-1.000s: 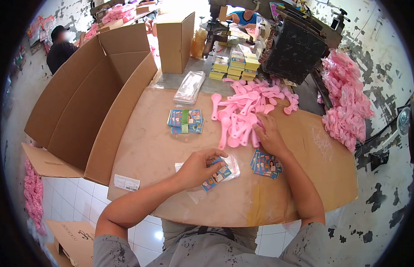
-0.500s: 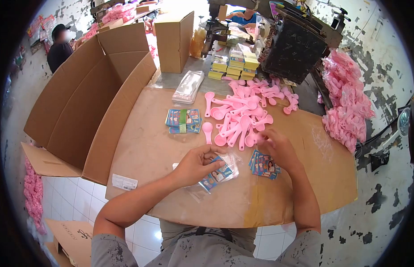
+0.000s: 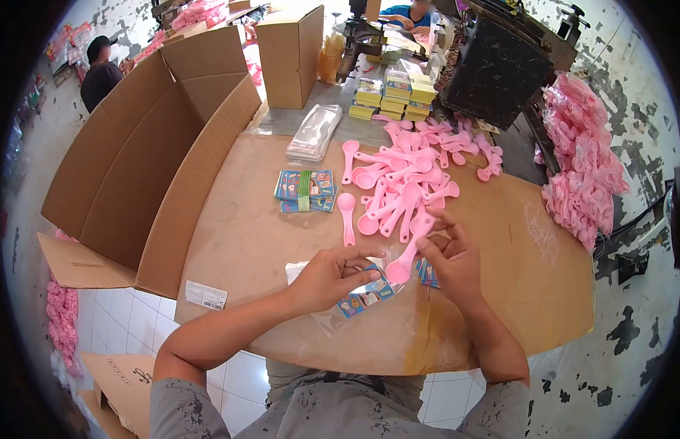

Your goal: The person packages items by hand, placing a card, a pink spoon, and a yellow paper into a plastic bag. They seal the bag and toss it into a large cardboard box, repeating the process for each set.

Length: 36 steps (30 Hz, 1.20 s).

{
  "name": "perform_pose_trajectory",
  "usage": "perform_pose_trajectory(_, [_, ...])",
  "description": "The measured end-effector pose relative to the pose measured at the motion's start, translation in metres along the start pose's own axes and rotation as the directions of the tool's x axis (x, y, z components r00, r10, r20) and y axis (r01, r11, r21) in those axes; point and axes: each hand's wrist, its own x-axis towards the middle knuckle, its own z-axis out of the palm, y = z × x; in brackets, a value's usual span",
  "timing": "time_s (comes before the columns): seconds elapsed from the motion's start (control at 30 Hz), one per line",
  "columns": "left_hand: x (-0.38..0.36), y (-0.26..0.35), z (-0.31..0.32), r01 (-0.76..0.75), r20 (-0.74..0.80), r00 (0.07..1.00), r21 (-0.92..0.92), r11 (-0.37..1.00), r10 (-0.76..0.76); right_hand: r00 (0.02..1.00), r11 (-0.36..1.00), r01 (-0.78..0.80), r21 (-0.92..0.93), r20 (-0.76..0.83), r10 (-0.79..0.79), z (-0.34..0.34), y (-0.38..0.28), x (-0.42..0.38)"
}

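Observation:
My left hand [image 3: 327,282] is closed on a clear plastic bag [image 3: 330,320], with a blue printed card [image 3: 369,298] at the bag. In my right hand [image 3: 455,265], thumb and fingers pinch the handle of a pink measuring spoon [image 3: 401,269], its bowl pointing down toward the bag opening. Partly hidden under that hand lie more blue cards [image 3: 428,274]. Beyond both hands spreads a heap of pink spoons [image 3: 409,172]. A single spoon [image 3: 346,219] lies apart, beside card bundles [image 3: 296,192] held by a green band.
Clear bags [image 3: 314,133] lie at the table's back left, near stacked cards [image 3: 398,94]. An open carton [image 3: 197,175] stands left, a tall box [image 3: 289,58] behind. A black machine [image 3: 497,69] and bagged pink items [image 3: 585,161] flank the right. Two people are farther back.
My right hand has picked up a pink spoon from the heap and brought it toward the bag. My left hand keeps its hold on the bag; the view has shifted slightly.

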Motion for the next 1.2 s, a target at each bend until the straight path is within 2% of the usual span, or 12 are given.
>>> perform_pose_trajectory(0.23, [0.001,-0.001,-0.001,0.032,0.026,0.999,-0.042,0.999,-0.031,0.999,0.998,0.013,0.058,-0.041,-0.011,0.021,0.015,-0.014])
perform_pose_trajectory(0.3, [0.001,0.002,-0.001,-0.004,0.003,1.0,-0.049,0.999,0.004,0.992,0.998,0.066,-0.009,0.106,-0.064,0.014,0.024,-0.015])
perform_pose_trajectory(0.4, [-0.001,0.013,-0.004,0.096,0.058,0.994,-0.141,0.985,-0.088,0.912,0.978,0.201,-0.06,0.377,-0.164,-0.009,0.024,-0.001])
perform_pose_trajectory(0.47, [-0.002,0.011,-0.003,0.083,0.08,0.994,-0.168,0.982,-0.071,0.898,0.983,0.18,-0.045,0.415,-0.146,-0.011,0.018,0.001])
perform_pose_trajectory(0.53, [-0.003,0.011,-0.003,0.059,0.104,0.994,-0.171,0.984,-0.042,0.952,0.999,0.04,0.009,0.303,-0.041,0.007,-0.002,-0.005])
perform_pose_trajectory(0.63, [-0.004,0.013,-0.002,0.038,0.147,0.989,-0.167,0.985,-0.013,0.823,0.871,0.428,-0.241,0.503,-0.265,0.001,-0.006,0.004])
perform_pose_trajectory(0.73, [-0.005,0.02,-0.003,0.074,0.215,0.976,-0.211,0.975,-0.027,0.729,0.886,0.429,-0.178,0.647,-0.223,-0.005,-0.011,0.008])
perform_pose_trajectory(0.83, [-0.008,0.022,-0.005,0.088,0.285,0.959,-0.27,0.959,-0.007,0.912,0.999,0.006,0.051,0.409,-0.026,0.006,-0.034,-0.001])
perform_pose_trajectory(0.93, [-0.008,0.014,-0.004,0.074,0.308,0.951,-0.311,0.948,0.027,0.813,0.932,0.308,-0.194,0.563,-0.152,0.018,-0.048,0.001])
perform_pose_trajectory(1.03, [-0.008,0.017,0.002,0.012,0.277,0.957,-0.319,0.948,0.081,0.797,0.923,0.331,-0.194,0.582,-0.164,0.017,-0.048,0.001])
perform_pose_trajectory(1.13, [-0.009,0.026,0.004,-0.035,0.207,0.974,-0.278,0.96,0.095,0.72,0.787,0.57,-0.237,0.605,-0.339,0.02,-0.086,0.006])
perform_pose_trajectory(1.2, [-0.008,0.019,-0.006,0.041,0.214,0.977,-0.26,0.965,0.016,0.687,0.704,0.608,-0.367,0.687,-0.236,0.024,-0.104,0.002])
